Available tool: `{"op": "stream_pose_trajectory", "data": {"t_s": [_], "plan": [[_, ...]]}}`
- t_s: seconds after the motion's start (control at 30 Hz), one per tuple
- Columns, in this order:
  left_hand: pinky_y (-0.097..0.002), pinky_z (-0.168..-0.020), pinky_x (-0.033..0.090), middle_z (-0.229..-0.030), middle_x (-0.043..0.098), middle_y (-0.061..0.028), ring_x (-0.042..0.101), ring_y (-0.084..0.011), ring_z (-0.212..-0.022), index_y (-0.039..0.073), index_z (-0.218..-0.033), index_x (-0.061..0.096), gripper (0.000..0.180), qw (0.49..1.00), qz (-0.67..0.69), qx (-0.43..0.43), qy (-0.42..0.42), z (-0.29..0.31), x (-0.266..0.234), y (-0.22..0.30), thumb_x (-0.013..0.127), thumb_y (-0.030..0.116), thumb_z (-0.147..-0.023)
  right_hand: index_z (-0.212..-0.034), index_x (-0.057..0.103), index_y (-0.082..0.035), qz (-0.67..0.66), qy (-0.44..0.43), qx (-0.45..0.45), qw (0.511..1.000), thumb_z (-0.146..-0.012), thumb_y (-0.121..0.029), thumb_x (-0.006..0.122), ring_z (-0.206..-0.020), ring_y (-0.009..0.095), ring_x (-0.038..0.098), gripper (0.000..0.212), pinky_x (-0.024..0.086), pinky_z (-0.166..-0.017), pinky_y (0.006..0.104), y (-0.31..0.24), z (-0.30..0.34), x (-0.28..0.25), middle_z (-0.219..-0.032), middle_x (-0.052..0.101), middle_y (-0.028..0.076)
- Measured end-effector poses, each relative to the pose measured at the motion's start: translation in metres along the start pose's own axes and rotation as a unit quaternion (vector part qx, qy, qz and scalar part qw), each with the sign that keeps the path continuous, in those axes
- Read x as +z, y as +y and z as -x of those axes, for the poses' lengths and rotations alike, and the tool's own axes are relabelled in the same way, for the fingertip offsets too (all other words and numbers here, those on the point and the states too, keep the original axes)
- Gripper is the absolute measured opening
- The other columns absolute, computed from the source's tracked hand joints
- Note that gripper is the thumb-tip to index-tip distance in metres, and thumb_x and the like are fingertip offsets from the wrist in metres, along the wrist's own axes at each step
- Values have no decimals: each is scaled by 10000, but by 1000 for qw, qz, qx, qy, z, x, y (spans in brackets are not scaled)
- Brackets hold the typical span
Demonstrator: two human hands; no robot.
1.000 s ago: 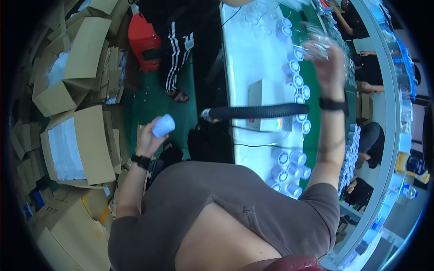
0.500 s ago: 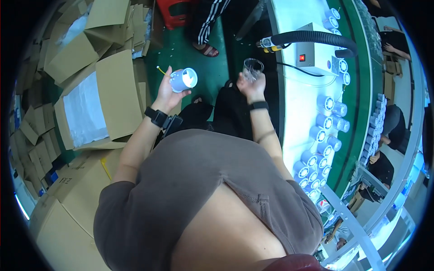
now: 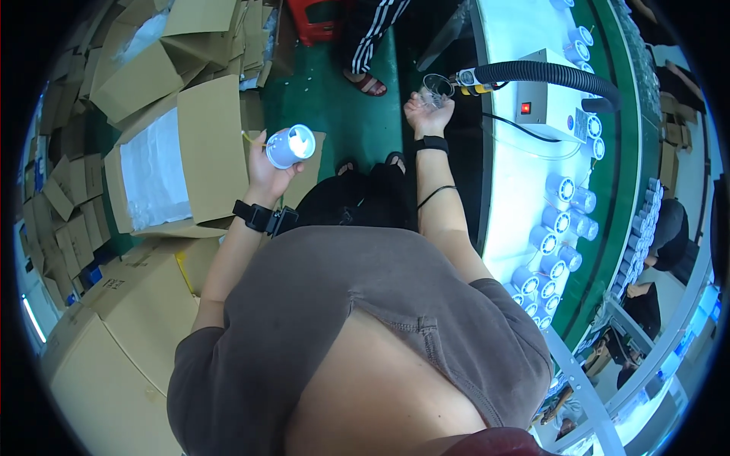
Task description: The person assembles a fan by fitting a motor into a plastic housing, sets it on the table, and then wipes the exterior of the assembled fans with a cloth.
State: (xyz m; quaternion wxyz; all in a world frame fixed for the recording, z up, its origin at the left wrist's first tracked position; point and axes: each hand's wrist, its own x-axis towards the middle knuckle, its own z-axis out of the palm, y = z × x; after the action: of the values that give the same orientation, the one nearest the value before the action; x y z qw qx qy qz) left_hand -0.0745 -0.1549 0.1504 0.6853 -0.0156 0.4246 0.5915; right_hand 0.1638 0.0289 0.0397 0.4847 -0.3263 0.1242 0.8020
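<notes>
White tabletop (image 3: pixel 511 196) right | green floor (image 3: pixel 319 99) | boxes (image 3: pixel 215 152) left | left hand (image 3: pixel 265 173): cylinder (image 3: pixel 284 150)

Cartons (image 3: pixel 209 156) left, worktable (image 3: pixel 503 201) right; cylinders (image 3: pixel 561 220), machine (image 3: pixel 541 106) on worktable

Around us, cool bluish light falls on a green floor (image 3: pixel 323 99) toward twelve o'clock, with a red plastic stool (image 3: pixel 313 23) beyond. Cardboard boxes (image 3: pixel 209 159) crowd eight to eleven; we have a white worktable (image 3: pixel 506 182) at two to three, a green belt (image 3: pixel 597 277) alongside, and pale metal framing (image 3: pixel 583 391) at four.
</notes>
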Motion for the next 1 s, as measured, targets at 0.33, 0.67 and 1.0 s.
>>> {"op": "stream_pose_trajectory", "data": {"t_s": [0.33, 0.67, 1.0], "plan": [[-284, -576, 431, -901, 518, -84, 532, -188, -755, 83, -970, 467, 321, 912, -391, 113, 60, -24, 53, -18, 532, 339, -788, -1098, 506, -55, 731, 1, -471, 494, -777, -255, 562, -655, 113, 513, 382, 416, -565, 190, -3, 128, 15, -824, 542, 74], [-314, -679, 420, -904, 514, -141, 528, -254, -785, 56, -984, 463, 372, 695, -624, 355, -33, -14, 99, -35, 571, 329, -757, -1116, 493, -61, 739, -117, -365, 554, -758, -256, 605, -704, 94, 496, 424, 420, -616, 200, 10, 200, 76, -834, 534, 56], [-264, -710, 409, -930, 521, -97, 522, -182, -828, 55, -1007, 464, 264, 823, -457, 327, -90, 9, 105, -29, 415, 272, -865, -1147, 464, -61, 671, -223, -155, 690, -758, -264, 612, -892, 161, 522, 463, 430, -769, 265, 14, 197, 84, -968, 547, 104]]}}
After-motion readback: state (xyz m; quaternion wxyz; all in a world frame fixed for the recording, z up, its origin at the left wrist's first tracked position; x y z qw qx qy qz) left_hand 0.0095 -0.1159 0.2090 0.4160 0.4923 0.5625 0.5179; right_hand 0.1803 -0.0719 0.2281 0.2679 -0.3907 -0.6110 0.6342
